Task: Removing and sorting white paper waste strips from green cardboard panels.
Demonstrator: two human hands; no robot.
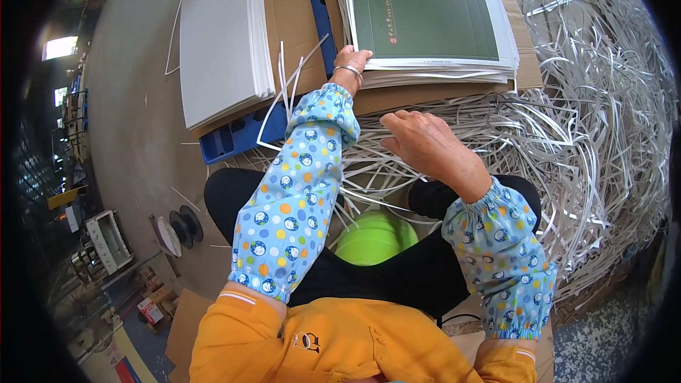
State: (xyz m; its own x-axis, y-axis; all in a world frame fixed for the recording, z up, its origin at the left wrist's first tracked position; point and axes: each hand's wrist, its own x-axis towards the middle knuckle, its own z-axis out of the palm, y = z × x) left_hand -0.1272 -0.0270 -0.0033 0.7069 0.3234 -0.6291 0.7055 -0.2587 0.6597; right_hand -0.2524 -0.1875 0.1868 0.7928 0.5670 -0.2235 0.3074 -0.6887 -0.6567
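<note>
My left hand point(350, 69) pinches the near left corner of a green printed sheet point(425, 18) with white margins. The sheet lies on top of a stack of paper, its gold leaf drawing facing up. My thumb rests over the corner; the fingertips along the stack's left side are partly hidden. My right hand point(433, 147) hovers just below the stack's near edge, above a heap of pale paper strips point(525, 145). Its fingers are loosely bent with the thumb apart, and nothing shows in them.
A stack of white sheets point(220, 42) lies to the left on cardboard over a blue pallet point(230, 135). Loose strips spread along the right side. Between my legs is a lime-green rounded object point(376, 240). A spool point(186, 227) and a machine part point(108, 241) lie farther left.
</note>
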